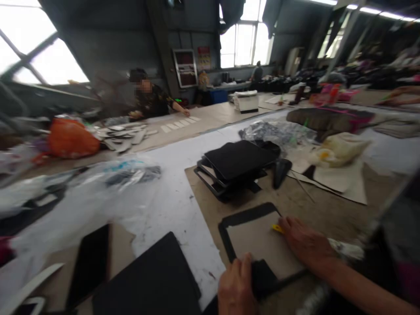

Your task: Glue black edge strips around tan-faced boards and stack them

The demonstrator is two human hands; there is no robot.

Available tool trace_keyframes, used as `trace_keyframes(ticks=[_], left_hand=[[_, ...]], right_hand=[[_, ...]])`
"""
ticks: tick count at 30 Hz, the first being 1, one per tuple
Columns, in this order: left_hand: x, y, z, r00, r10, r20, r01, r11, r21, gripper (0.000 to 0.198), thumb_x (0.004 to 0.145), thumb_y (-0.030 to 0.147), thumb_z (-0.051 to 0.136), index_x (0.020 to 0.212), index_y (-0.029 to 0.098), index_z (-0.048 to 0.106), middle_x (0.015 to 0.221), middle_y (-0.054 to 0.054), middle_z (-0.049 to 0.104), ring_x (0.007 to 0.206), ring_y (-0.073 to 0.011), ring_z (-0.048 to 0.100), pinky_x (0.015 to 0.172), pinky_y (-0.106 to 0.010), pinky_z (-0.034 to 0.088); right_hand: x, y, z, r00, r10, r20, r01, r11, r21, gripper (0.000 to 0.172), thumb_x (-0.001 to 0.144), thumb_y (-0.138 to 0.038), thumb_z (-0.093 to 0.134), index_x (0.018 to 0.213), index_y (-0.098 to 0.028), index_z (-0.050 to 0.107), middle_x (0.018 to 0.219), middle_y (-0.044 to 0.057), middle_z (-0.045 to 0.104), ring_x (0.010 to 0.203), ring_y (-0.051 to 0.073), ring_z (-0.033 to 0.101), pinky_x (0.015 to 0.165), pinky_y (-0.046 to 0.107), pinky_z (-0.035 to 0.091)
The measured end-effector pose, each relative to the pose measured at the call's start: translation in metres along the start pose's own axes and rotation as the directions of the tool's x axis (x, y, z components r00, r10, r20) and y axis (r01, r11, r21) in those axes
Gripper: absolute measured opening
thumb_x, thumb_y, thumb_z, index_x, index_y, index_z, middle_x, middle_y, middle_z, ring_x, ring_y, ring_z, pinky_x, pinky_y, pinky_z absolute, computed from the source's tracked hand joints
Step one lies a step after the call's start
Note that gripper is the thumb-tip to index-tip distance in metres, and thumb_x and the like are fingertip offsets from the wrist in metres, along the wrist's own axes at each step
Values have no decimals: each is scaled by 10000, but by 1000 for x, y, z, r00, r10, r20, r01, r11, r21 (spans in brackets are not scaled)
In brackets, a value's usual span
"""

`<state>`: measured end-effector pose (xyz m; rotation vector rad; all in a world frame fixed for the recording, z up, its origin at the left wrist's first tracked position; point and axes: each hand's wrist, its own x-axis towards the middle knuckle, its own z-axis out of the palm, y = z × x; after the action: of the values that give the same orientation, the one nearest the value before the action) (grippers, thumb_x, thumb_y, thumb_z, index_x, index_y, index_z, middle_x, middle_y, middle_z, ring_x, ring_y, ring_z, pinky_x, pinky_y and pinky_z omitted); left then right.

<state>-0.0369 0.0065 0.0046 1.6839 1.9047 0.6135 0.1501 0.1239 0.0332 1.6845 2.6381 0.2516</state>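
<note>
A flat panel with a black border and a grey-beige board (259,240) in its middle lies on the brown work mat. My left hand (236,286) grips the panel's near left edge, fingers curled over the black border beside a small black patch (263,272). On the panel's right side rests my right hand (306,245), closed, with the tip of a small yellow tool (277,228) poking out past its fingers. The rest of that tool is hidden in the hand. Behind the panel stands a stack of black panels (241,159).
A larger black sheet (151,280) and a dark phone-like slab (90,262) lie at left. Clear plastic bags (131,173), an orange bag (72,138) and white cut pieces (127,135) lie further off. A co-worker (149,96) sits across the table.
</note>
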Motion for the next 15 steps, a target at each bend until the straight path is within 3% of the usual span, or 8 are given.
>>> trace_keyframes(ticks=[2,6,10,15], left_hand=[[2,-6,8,989,144,-47,-131,971,200,604,754,-61,341,1264,230,482,923,-91,606,830,-214,590,744,-334,491],[0,-10,9,957,253,-145,-178,901,395,709,632,-125,356,1236,214,511,894,-48,618,728,-162,592,672,-245,487],[-1,-8,5,952,271,-142,-188,885,425,701,618,-119,390,1231,197,516,867,-45,613,717,-161,593,656,-236,488],[-1,-3,5,945,269,-187,-157,872,463,682,625,-125,379,1209,190,536,806,-37,597,680,-164,582,640,-251,488]], right_hand=[[-2,9,-11,997,24,80,-15,994,-108,307,872,-83,325,949,-149,615,879,118,620,816,257,586,642,340,437],[-10,27,-26,983,108,147,-79,979,-188,303,851,-43,330,908,-137,613,866,111,620,823,238,588,627,300,400],[-19,33,-35,967,179,183,-173,984,-49,229,841,-102,395,899,-158,609,898,88,619,850,200,583,670,264,386],[-22,18,-35,950,110,293,-153,979,131,241,843,-179,389,919,-160,616,909,84,604,856,196,577,759,280,392]])
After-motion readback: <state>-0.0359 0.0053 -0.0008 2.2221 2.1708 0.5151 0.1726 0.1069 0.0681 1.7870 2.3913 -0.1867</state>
